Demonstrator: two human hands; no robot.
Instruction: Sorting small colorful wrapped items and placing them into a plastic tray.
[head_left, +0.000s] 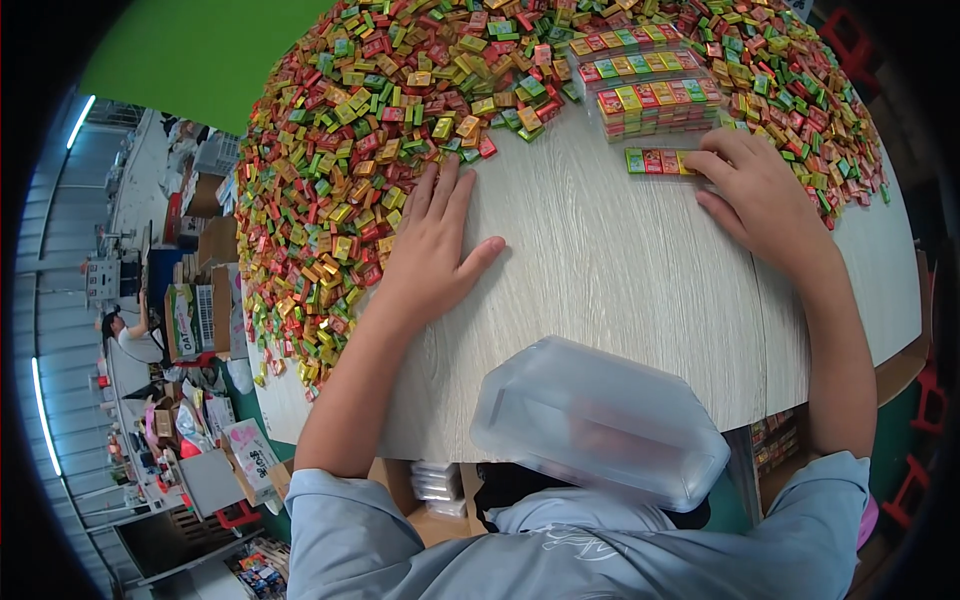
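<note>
Nearest to us, a blurred, translucent plastic piece [600, 420] overlaps the near edge of the pale wood-grain table [600, 260], in front of the wearer's grey-blue shirt [560, 565]; whether it is a tub or a cover, we cannot tell. Beyond it we see a heap of small wrapped candies [330, 180] in red, yellow, green and orange, which curves along the left and far sides of the table and reaches round to the right. We note the left hand [432, 250] lying palm down and grasping nothing, its extended fingers against the heap's inner edge, a posture that we judge to serve as support and to keep loose pieces in reach. The right hand [765, 200] bends its fingers over the right end of a short row of candies [655, 162], set side by side; we cannot tell whether it pinches the row or merely presses it. Just beyond this row stands a stack of packed candy rows [655, 95], apparently layered with clear plastic; its closeness to the right hand, we judge, spares a long reach.
</note>
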